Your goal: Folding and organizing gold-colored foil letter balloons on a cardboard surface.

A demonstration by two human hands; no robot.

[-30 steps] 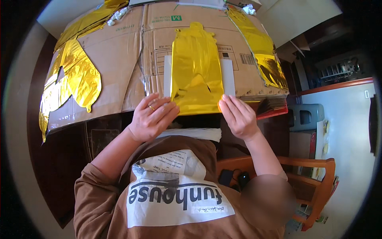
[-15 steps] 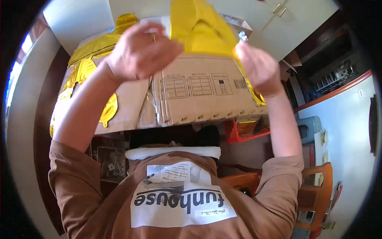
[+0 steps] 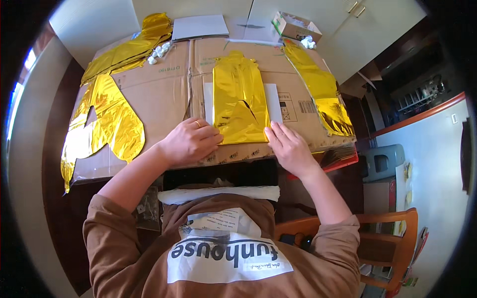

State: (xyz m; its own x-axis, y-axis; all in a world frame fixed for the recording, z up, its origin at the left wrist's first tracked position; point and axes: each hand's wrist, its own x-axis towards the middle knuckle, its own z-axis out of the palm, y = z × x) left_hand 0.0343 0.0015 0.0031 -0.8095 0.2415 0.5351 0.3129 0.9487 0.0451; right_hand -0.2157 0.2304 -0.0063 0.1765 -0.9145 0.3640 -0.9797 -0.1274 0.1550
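Note:
A flat gold foil balloon [image 3: 239,99], folded into a long panel, lies on a white sheet [image 3: 275,102] on the cardboard-covered table. Its near edge faces me, and a dark crease shows in its lower half. My left hand [image 3: 193,141], with a ring on one finger, pinches the near left corner with curled fingers. At the near right corner, my right hand [image 3: 292,149] has its thumb and fingers closed on the foil's edge. The undersides of both grips are hidden.
Another flat gold foil balloon [image 3: 121,114] with gaps lies at left, below a gold foil pile [image 3: 121,54]. Gold foil [image 3: 318,82] also lies at right. White crumpled bits [image 3: 159,52], a white stack [image 3: 200,26] and a small box [image 3: 296,26] sit at the back.
The gold foil, raised and blurred between my hands before, now lies flat on the white sheet. Both hands have come down and nearer to me, onto its near corners.

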